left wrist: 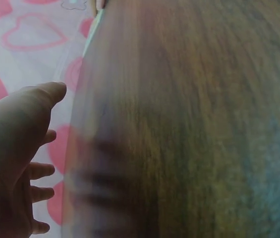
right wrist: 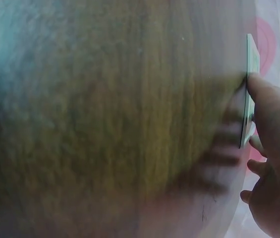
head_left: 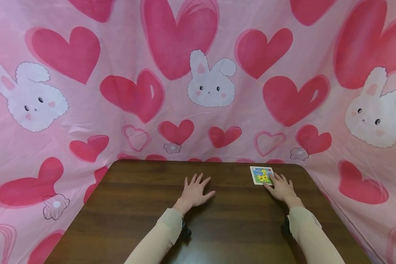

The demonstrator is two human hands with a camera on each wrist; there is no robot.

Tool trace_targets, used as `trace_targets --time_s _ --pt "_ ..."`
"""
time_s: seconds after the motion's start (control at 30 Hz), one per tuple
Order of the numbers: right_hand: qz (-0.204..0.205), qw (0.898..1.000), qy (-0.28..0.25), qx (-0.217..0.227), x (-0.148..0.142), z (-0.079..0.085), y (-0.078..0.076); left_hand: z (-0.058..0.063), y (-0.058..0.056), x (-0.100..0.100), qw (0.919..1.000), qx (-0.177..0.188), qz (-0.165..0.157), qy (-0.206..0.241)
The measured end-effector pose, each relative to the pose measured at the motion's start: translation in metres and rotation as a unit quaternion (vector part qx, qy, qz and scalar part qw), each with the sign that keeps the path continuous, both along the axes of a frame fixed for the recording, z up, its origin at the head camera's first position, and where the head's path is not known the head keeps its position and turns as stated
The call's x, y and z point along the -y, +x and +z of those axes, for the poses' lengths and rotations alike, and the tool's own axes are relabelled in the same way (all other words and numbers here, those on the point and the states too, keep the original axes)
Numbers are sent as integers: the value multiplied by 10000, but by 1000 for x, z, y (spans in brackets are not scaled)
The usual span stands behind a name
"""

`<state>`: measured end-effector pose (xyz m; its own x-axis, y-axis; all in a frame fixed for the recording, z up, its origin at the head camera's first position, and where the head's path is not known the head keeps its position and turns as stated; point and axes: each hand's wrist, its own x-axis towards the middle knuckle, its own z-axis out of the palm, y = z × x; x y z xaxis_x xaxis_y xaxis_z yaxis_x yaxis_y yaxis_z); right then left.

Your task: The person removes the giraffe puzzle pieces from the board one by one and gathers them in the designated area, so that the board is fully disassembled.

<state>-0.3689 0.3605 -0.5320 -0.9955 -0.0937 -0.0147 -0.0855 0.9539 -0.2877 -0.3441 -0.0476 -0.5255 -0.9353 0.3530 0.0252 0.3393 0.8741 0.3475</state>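
Observation:
A small square giraffe picture board (head_left: 260, 175) with a pale rim lies flat near the far right of the table. My right hand (head_left: 282, 187) rests at its near right corner, the thumb on the near edge and the fingertips by the right edge. In the right wrist view, the thumb (right wrist: 261, 89) touches the thin board (right wrist: 252, 54), which shows almost edge-on. My left hand (head_left: 194, 192) is held palm down over the middle of the table, with fingers spread and nothing in it. The left wrist view shows those fingers (left wrist: 41, 170) apart and extended.
The dark wooden table (head_left: 145, 205) has rounded far corners. Behind it and on both sides hangs a pink cloth (head_left: 171, 110) with hearts and rabbit faces. A dark wrist camera (head_left: 186, 231) sits under the left sleeve, another (head_left: 285, 225) by the right sleeve.

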Motion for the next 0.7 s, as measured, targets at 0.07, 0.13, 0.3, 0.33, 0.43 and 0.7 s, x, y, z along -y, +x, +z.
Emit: trace_targets --time_s 0.07,0.13,0.3,0.33,0.43,0.7 --pt "9 10000 -2 -11 1 2 1 0 0 0 10000 14 4 -2" --pt "20 10000 -29 -23 2 3 2 0 1 -1 10000 20 8 -9" --pt "101 9999 0 -45 6 4 4 -1 0 -1 10000 15 25 -90" --pt "124 9999 17 -59 7 3 5 -1 0 -1 10000 17 29 -93" --pt "183 9997 84 -138 13 3 7 -2 1 1 9999 26 30 -94" --pt "383 9978 291 -463 39 1 19 -4 6 5 10000 28 58 -75"
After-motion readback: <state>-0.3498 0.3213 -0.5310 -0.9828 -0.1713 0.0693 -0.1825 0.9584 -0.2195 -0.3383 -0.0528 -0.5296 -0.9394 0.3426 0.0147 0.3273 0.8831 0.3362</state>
